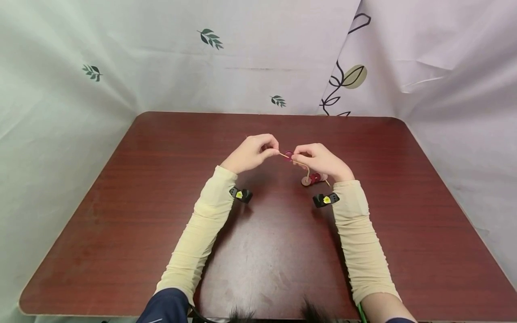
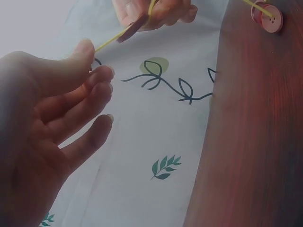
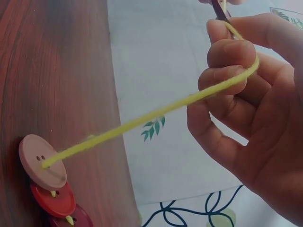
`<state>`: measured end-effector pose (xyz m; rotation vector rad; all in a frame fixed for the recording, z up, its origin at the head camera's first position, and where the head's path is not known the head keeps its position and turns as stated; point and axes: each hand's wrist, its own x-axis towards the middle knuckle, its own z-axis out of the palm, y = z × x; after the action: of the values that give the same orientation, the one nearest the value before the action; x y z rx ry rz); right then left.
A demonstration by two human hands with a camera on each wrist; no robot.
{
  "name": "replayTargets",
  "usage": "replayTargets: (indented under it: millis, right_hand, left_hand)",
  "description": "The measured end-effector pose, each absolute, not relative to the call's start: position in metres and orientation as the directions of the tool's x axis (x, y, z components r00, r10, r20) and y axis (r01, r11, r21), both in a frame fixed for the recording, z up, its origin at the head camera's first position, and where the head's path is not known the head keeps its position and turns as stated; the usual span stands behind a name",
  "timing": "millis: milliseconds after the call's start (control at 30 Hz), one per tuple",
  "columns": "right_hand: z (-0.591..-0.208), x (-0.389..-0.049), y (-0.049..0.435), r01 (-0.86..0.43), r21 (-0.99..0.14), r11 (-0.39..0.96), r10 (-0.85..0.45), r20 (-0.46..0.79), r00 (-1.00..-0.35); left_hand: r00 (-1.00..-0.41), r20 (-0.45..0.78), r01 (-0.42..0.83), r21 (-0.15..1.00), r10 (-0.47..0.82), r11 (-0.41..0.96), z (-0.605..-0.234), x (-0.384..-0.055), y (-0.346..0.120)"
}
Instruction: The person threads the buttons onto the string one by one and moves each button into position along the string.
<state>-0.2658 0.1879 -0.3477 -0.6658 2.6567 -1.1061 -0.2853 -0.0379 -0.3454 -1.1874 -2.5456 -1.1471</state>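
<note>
Between thumb and forefinger my left hand (image 1: 256, 151) pinches one end of a yellow string (image 2: 112, 39). Close by on the right, my right hand (image 1: 319, 159) pinches a dark red button (image 2: 132, 28) by its edge, and the string passes through that button. From there the string runs over the right fingers and slopes down to a pink button (image 3: 42, 163). Behind the pink one, a red button (image 3: 54, 198) and a darker red button (image 3: 73, 218) are strung on the same string, lying on the table below the right hand.
The reddish-brown wooden table (image 1: 133, 215) has rounded corners. White cloth (image 1: 250, 58) printed with leaves hangs behind it and at its sides. A small black wrist camera (image 1: 242, 194) sits on the left sleeve and another camera (image 1: 325, 199) on the right.
</note>
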Motion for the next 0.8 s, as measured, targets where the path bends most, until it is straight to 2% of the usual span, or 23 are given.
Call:
replayTargets:
  millis: [500, 800]
  right_hand:
    - [-0.3495, -0.2661, 0.1907, -0.337, -0.687, 0.644, -0.47, -0.007, -0.883]
    - [-0.3531, -0.2677, 0.1933, -0.391, -0.565, 0.726, -0.479, -0.008, -0.878]
  left_hand:
    - [-0.73, 0.331, 0.641, 0.633, 0.598, 0.433, -0.3442, -0.2864, -0.0416]
    - [-0.71, 0.35, 0.656, 0.643, 0.611, 0.394, -0.3428, -0.2869, -0.0431]
